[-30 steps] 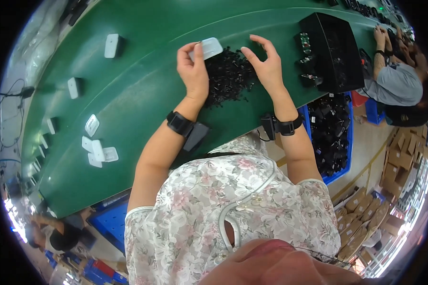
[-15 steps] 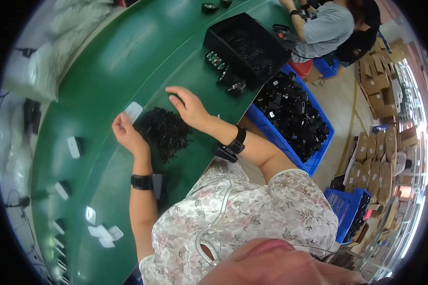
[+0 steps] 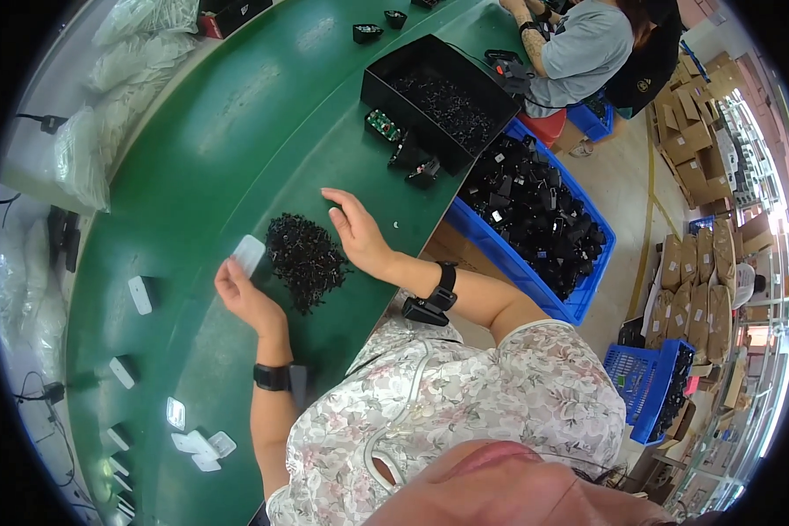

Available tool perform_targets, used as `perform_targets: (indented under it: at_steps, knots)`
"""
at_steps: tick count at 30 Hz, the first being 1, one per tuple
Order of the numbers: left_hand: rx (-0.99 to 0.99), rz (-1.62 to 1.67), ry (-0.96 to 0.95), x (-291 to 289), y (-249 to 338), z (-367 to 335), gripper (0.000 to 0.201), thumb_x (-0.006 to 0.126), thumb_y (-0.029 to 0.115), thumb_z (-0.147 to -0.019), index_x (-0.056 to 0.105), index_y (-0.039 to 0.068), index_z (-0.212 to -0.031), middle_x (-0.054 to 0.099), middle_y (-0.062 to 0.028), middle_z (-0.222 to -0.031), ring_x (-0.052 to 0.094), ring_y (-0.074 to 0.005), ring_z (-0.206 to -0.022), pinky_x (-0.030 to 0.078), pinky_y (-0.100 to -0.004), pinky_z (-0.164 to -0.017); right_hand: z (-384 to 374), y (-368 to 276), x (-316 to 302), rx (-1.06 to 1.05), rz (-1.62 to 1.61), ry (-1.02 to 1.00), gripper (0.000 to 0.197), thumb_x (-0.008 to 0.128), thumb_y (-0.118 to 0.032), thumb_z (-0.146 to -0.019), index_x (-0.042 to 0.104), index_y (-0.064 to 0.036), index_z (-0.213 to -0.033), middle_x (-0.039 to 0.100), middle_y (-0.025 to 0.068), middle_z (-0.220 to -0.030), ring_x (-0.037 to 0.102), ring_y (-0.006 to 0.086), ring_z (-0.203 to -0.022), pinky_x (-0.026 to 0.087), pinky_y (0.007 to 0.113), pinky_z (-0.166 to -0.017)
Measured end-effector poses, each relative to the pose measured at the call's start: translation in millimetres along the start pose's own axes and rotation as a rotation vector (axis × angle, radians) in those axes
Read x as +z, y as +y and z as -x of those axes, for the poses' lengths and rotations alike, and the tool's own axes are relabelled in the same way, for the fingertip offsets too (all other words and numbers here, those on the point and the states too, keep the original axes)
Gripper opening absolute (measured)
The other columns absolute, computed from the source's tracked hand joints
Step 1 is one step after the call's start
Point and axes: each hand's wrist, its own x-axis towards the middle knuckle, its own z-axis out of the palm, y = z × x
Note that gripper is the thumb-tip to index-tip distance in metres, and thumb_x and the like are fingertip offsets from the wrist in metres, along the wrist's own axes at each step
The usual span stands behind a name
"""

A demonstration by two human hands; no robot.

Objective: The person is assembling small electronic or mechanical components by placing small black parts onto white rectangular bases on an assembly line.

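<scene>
Between the fingertips of my left hand [image 3: 252,302] is a thin, whitish translucent cover [image 3: 250,254] with rounded corners, lying close to the green tabletop. Beside it on the right is a heap of small black parts [image 3: 307,265], too small to name. My right hand [image 3: 361,238] hovers at the heap's right edge, thumb and index finger apart, with nothing visible in it. Several similar pale covers [image 3: 203,445] lie together on the table at the lower left. White-topped dark blocks [image 3: 140,294] stand in a line farther left.
A black box [image 3: 438,96] of small parts stands at the far right of the table, with a green circuit board [image 3: 382,125] beside it. Below the table edge, a blue crate [image 3: 535,219] holds black housings. A co-worker [image 3: 587,48] sits beyond. Plastic bags [image 3: 83,153] hang past the left edge.
The whole view has shifted slightly. My right hand has drawn a little back toward me, beside the heap. The cover is still in my left hand.
</scene>
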Motion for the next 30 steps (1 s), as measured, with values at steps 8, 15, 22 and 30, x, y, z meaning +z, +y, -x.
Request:
perform_targets:
  at_steps: [8, 15, 22, 30]
  knots:
    - [0.082, -0.04, -0.069, 19, 5, 5, 0.02, 0.055, 0.018, -0.096, 0.056, 0.0, -0.102, 0.059, -0.0064, -0.099, 0.056, -0.0123, -0.089, 0.046, -0.0266, -0.081, -2, -29, 29, -0.084, -0.111, -0.042, 0.033, 0.053, -0.014, -0.094, 0.051, -0.0019, -0.124, 0.051, 0.0141, -0.128, 0.048, 0.0305, -0.12, 0.037, 0.036, -0.102]
    - [0.22, -0.358, -0.453, -10, 42, 5, 0.012, 0.057, 0.013, -0.094, 0.061, 0.002, -0.099, 0.057, 0.0023, -0.083, 0.049, -0.0036, -0.071, 0.04, -0.0178, -0.061, -25, -77, 8, -0.386, 0.078, -0.081, 0.023, 0.068, -0.007, -0.078, 0.069, -0.0094, -0.1, 0.06, 0.0058, -0.097, 0.054, 0.0238, -0.086, 0.046, 0.034, -0.072]
    - [-0.081, -0.273, -0.564, -33, 70, 16, 0.016, 0.056, 0.016, -0.095, 0.061, 0.001, -0.097, 0.057, -0.0001, -0.075, 0.05, -0.0055, -0.061, 0.039, -0.0196, -0.051, -13, -90, 20, -0.433, -0.038, -0.305, 0.016, 0.067, -0.005, -0.077, 0.068, -0.0065, -0.093, 0.058, 0.0065, -0.083, 0.054, 0.0254, -0.081, 0.046, 0.035, -0.07]
    - [-0.239, -0.244, -0.514, -71, 75, 27, 0.016, 0.055, 0.014, -0.095, 0.06, -0.002, -0.097, 0.061, -0.0044, -0.076, 0.055, -0.0085, -0.057, 0.043, -0.021, -0.048, 4, -100, 40, -0.448, -0.023, -0.429, 0.008, 0.066, -0.008, -0.078, 0.062, -0.004, -0.084, 0.058, 0.0077, -0.081, 0.054, 0.0266, -0.077, 0.047, 0.036, -0.068]
